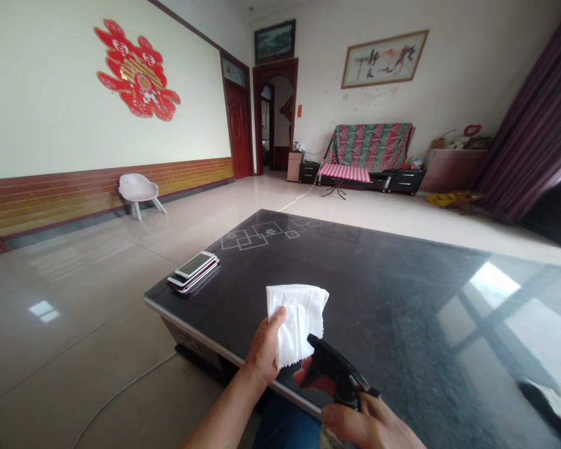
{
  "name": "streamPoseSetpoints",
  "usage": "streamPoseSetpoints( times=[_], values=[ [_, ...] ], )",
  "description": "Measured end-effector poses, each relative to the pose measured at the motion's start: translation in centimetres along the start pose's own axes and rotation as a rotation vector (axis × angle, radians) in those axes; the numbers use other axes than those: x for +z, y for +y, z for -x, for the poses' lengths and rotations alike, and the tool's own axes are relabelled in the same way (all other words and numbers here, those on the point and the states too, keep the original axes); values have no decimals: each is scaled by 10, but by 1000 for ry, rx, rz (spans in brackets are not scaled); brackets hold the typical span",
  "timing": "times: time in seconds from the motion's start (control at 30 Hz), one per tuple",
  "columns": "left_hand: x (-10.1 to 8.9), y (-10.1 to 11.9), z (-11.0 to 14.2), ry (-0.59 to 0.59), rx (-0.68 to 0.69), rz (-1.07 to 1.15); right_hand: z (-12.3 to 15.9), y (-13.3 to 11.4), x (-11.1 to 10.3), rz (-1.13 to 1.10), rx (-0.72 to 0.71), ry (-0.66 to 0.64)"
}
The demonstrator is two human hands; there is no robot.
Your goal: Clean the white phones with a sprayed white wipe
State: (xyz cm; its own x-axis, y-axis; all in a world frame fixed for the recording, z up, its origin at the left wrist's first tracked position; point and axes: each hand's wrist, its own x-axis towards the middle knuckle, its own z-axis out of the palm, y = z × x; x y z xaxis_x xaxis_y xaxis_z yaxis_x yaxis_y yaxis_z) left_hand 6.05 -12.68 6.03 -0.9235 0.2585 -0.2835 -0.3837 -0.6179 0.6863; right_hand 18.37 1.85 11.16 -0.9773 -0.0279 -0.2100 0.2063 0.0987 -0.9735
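A folded white cloth [302, 318] with zigzag-cut edges is held up in my left hand [265, 349], the thumb pressed over its front and the other fingers hidden behind. My right hand [362, 424] grips a spray bottle by its neck, fingers at the trigger of the black spray head [336, 368]. The nozzle points at the cloth from close by on its right. Most of the bottle's body is hidden by the hand and the frame's lower edge. Both hands are over the near edge of the dark glossy table [374, 287].
A stack of several phones or tablets [194, 272] lies at the table's left corner. At the right edge is a partly cut-off dark and whitish object [549, 402]. A white cable [121, 393] runs along the floor at left. Farther off are a small chair [138, 188] and a checked folding table [345, 173].
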Motion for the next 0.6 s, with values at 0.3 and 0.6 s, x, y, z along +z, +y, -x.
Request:
streamPoseSetpoints(
  times=[0.3,0.6],
  values=[
    [4,24,7,-45,23,14,-19,1,16,258,-230,79],
    [10,34,12,-62,68,-26,-28,-18,25,260,-394,18]
  ],
)
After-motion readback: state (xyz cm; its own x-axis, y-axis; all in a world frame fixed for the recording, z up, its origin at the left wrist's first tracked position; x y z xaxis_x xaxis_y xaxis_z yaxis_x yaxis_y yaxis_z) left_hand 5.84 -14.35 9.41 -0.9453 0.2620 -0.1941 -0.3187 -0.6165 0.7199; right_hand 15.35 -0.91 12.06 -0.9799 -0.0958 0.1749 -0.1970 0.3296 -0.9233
